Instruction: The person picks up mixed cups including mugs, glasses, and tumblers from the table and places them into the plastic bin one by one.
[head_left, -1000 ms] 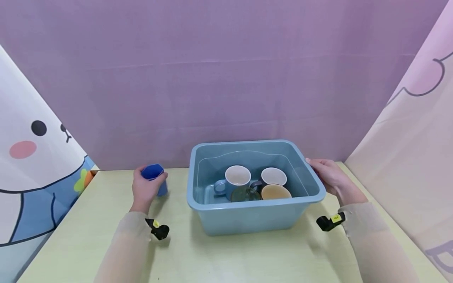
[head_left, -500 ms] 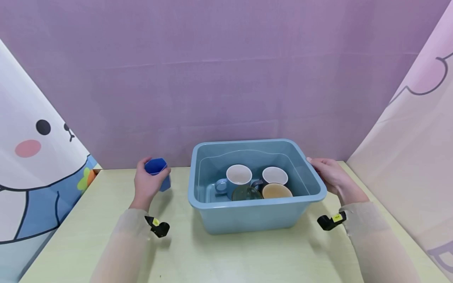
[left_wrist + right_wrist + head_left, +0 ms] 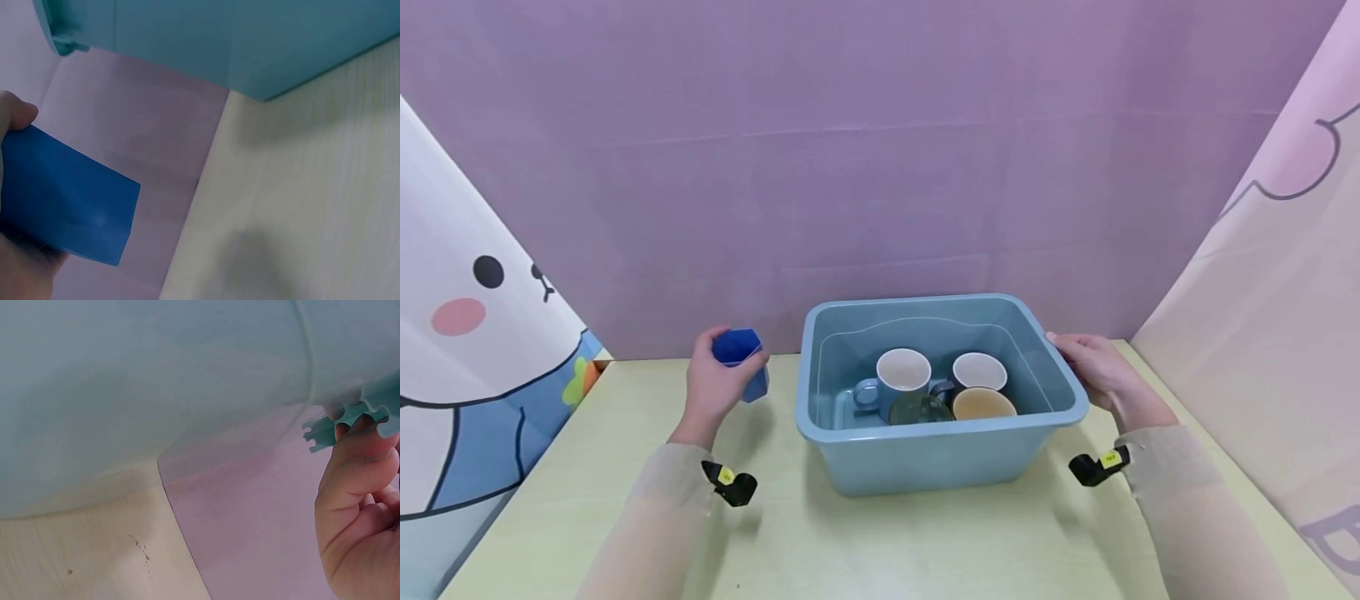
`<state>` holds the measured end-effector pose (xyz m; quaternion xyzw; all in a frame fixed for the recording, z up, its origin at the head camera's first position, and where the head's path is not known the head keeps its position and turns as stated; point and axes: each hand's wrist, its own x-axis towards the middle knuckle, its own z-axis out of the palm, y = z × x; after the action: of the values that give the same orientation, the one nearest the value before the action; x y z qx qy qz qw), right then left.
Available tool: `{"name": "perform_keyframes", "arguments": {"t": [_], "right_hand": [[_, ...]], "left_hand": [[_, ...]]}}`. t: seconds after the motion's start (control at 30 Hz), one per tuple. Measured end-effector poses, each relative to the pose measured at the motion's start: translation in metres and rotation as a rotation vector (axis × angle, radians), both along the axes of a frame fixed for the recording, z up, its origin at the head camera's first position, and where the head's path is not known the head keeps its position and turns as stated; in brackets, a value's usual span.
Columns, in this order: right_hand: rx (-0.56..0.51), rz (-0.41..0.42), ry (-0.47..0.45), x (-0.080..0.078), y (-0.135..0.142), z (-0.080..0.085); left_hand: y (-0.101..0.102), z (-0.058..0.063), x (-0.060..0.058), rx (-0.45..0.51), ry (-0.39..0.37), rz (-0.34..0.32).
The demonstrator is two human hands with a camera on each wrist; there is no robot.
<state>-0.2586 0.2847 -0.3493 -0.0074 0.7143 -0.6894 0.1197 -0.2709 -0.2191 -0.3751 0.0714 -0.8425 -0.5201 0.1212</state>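
Note:
My left hand (image 3: 712,388) holds a blue six-sided cup (image 3: 756,386) by its upper part, thumb and fingers on opposite sides near the rim. In the left wrist view the cup (image 3: 75,194) is tilted and above the table, its shadow falling on the wood. To its right stands a light blue plastic tub (image 3: 925,462). My right hand (image 3: 1101,373) grips the tub's right rim; the right wrist view shows fingers curled up under the rim's ribbed edge (image 3: 381,400). Inside the tub are a light blue mug (image 3: 887,392), a dark mug (image 3: 953,392), a tan-lined cup (image 3: 983,404) and a dark green glass cup (image 3: 920,409).
The pale wooden table (image 3: 880,550) carries the tub near its back edge. A purple cloth (image 3: 880,167) hangs right behind it. Printed cloths close in the left (image 3: 482,375) and right (image 3: 1285,333) sides. The mugs crowd the tub's middle and right.
My left hand has lifted the blue cup off the table and brought it slightly right, toward the tub. The right hand keeps its grip on the rim; the tub stays in place.

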Motion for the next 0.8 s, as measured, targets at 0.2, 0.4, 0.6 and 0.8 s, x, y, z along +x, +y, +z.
{"name": "perform_keyframes", "arguments": {"t": [0.2, 0.4, 0.6, 0.8], "right_hand": [[0.000, 0.000, -0.001, -0.001, -0.001, 0.001], [0.018, -0.011, -0.012, -0.002, -0.001, 0.002], [0.050, -0.018, -0.016, -0.001, -0.001, 0.003], [0.068, -0.014, -0.006, 0.000, 0.000, 0.005]], "left_hand": [[0.007, 0.009, 0.003, -0.016, 0.026, -0.053], [0.014, 0.022, 0.009, -0.033, 0.038, -0.106], [0.021, 0.037, 0.017, -0.038, 0.055, -0.157], [0.031, 0.052, 0.024, -0.068, 0.068, -0.172]]}}
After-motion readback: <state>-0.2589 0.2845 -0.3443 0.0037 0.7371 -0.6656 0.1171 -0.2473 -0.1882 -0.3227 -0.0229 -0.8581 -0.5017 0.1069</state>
